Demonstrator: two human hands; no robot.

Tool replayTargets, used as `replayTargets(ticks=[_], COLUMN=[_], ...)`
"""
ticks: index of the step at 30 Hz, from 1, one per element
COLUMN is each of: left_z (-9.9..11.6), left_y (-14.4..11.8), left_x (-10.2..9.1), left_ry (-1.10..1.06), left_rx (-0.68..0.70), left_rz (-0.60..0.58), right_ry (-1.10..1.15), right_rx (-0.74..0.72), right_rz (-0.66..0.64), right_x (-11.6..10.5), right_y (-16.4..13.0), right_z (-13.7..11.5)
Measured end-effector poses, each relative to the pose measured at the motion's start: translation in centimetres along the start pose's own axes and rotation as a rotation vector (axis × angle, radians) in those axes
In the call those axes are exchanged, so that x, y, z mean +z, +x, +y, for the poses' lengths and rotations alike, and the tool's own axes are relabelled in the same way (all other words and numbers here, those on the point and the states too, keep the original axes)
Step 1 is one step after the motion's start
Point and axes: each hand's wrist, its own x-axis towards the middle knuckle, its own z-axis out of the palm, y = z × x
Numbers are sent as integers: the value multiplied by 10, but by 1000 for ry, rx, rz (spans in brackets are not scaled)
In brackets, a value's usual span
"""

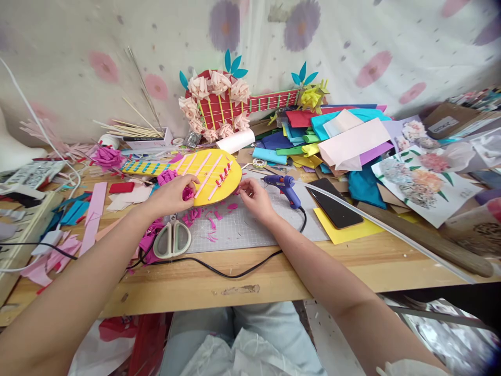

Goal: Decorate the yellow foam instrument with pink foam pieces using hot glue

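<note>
A yellow paper guitar (221,180) with pink strips, red bits and a blue-striped neck lies slanted over the grey cutting mat (250,224). My left hand (178,194) is closed at its near edge, fingers curled over it beside magenta paper flowers (167,176). At the guitar's right end my right hand (253,198) is closed in a pinch; a speck of magenta shows by the fingertips, too small to name. The blue glue gun (284,187) lies just right of that hand. Scissors (172,239) with pale handles rest below my left hand, among magenta paper scraps (212,222).
A red paper guitar (213,102) with pale roses leans at the back wall. Coloured paper (352,141) piles up behind right. A black phone (335,203) lies on yellow paper. The glue gun's black cord (235,275) loops along the table's front. A wooden stick (426,237) lies right.
</note>
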Motion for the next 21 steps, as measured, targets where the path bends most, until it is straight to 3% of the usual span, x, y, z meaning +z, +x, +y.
replayTargets(ticks=[21], left_z=[4], left_y=[1], left_x=[3], left_ry=[198], left_rx=[47], left_rz=[-45], right_ry=[-19], right_rx=[19], right_rz=[-11], right_x=[0], right_y=[0], right_z=[2])
